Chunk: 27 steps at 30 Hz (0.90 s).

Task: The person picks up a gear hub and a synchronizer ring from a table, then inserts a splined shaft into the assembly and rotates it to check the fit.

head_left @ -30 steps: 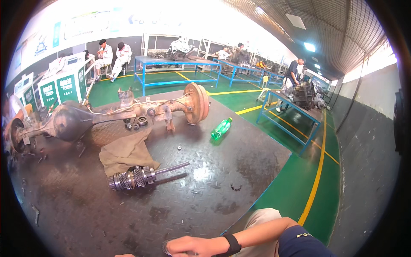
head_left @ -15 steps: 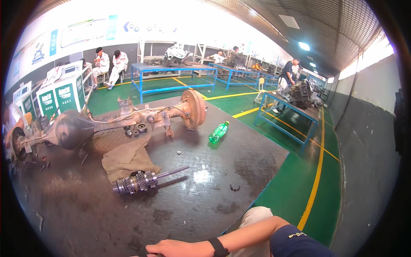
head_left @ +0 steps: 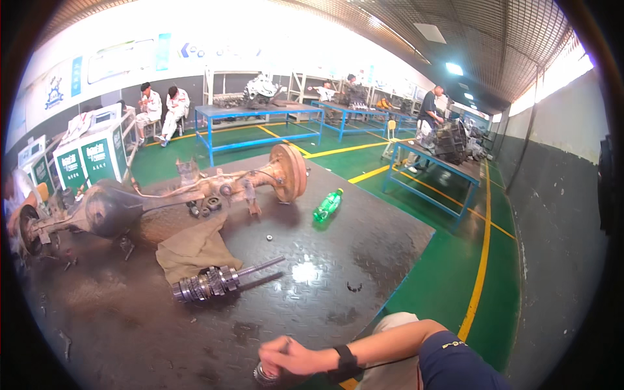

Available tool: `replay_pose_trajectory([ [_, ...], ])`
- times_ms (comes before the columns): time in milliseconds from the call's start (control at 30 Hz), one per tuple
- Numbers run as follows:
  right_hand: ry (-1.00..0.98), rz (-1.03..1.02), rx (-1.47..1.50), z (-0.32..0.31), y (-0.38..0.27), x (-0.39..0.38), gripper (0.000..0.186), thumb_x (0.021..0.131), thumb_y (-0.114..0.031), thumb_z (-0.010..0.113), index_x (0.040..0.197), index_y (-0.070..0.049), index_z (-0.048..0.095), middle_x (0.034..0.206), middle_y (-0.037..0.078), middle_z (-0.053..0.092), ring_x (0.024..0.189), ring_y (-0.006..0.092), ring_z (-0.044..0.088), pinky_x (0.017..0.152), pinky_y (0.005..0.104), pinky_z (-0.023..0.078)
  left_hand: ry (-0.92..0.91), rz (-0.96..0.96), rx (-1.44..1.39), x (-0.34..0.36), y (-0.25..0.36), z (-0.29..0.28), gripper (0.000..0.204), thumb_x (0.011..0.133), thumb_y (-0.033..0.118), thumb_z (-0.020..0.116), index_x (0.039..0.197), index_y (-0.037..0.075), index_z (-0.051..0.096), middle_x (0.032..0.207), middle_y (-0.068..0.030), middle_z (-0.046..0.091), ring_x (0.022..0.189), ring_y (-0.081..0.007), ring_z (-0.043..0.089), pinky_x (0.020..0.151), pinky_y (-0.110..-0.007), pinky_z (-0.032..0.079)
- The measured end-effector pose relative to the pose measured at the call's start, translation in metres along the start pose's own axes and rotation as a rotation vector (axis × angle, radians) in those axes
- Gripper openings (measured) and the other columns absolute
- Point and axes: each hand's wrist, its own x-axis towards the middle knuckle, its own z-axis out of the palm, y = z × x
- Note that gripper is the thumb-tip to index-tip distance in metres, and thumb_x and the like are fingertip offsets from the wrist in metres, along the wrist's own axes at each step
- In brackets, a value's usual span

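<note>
My right hand [head_left: 286, 356] is low in the picture, its fingers closed on a toothed metal gear [head_left: 263, 375] at the metal table's near side. Part of the gear is hidden under the fingers and cut off by the dark rim. Farther up and to the left lies a gear shaft [head_left: 209, 283], with several gears on it and a thin end pointing right. Its left part rests by a brown cloth [head_left: 194, 250]. My left hand does not show.
A rusty axle housing [head_left: 114, 207] with a brake drum [head_left: 287, 173] spans the table's far left. A green bottle [head_left: 328, 205], a small ring [head_left: 270, 238] and a dark curved part [head_left: 354, 286] lie on the tabletop. Beyond, a person [head_left: 429, 114] stands at a blue-framed bench [head_left: 442, 175].
My right hand has moved up and to the right from the lower edge. The gear in its fingers has come into view. The whole scene has shifted slightly with my head.
</note>
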Motion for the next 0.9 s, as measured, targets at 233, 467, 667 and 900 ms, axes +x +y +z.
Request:
replay_pose_trajectory([
  [233, -0.183, -0.446, -0.644, 0.057, -0.031, -0.009, 0.029, 0.094, -0.012, 0.055, 0.068, -0.002, 0.045, 0.064, 0.016, 0.046, 0.062, 0.0363, 0.053, 0.056, 0.0412, 0.042, -0.036, 0.005, 0.006, 0.009, 0.001, 0.0, 0.013, 0.088, 0.005, 0.053, 0.084, 0.001, 0.064, 0.074, -0.0057, 0.067, 0.067, -0.0108, 0.06, 0.065, -0.023, 0.048],
  [467, -0.041, -0.031, -0.57, 0.041, -0.003, 0.054, 0.037, 0.102, -0.024, 0.047, 0.076, 0.002, 0.049, 0.061, 0.007, 0.048, 0.059, 0.0164, 0.046, 0.058, 0.034, 0.041, -0.072, -0.007, 0.015, 0.016, -0.005, 0.006, 0.012, 0.088, 0.004, 0.053, 0.084, 0.001, 0.064, 0.075, -0.0059, 0.067, 0.067, -0.0105, 0.06, 0.063, -0.023, 0.047],
  [667, -0.007, 0.122, 0.047, -0.002, 0.004, 0.021, 0.039, 0.103, -0.025, 0.045, 0.07, -0.004, 0.044, 0.06, 0.001, 0.046, 0.058, 0.0082, 0.046, 0.057, 0.0257, 0.04, -0.02, 0.037, -0.017, -0.004, -0.002, 0.0, 0.012, 0.088, 0.003, 0.053, 0.082, 0.001, 0.064, 0.073, -0.004, 0.066, 0.067, -0.0101, 0.059, 0.063, -0.022, 0.047],
  [900, 0.059, -0.027, -0.054, 0.031, -0.011, 0.002, 0.036, 0.101, -0.015, 0.047, 0.067, -0.001, 0.046, 0.057, 0.005, 0.05, 0.052, 0.0142, 0.047, 0.054, 0.0283, 0.041, 0.018, 0.037, -0.045, -0.007, -0.009, -0.016, 0.013, 0.09, 0.005, 0.052, 0.083, 0.002, 0.063, 0.074, -0.0044, 0.065, 0.068, -0.0105, 0.059, 0.065, -0.023, 0.048],
])
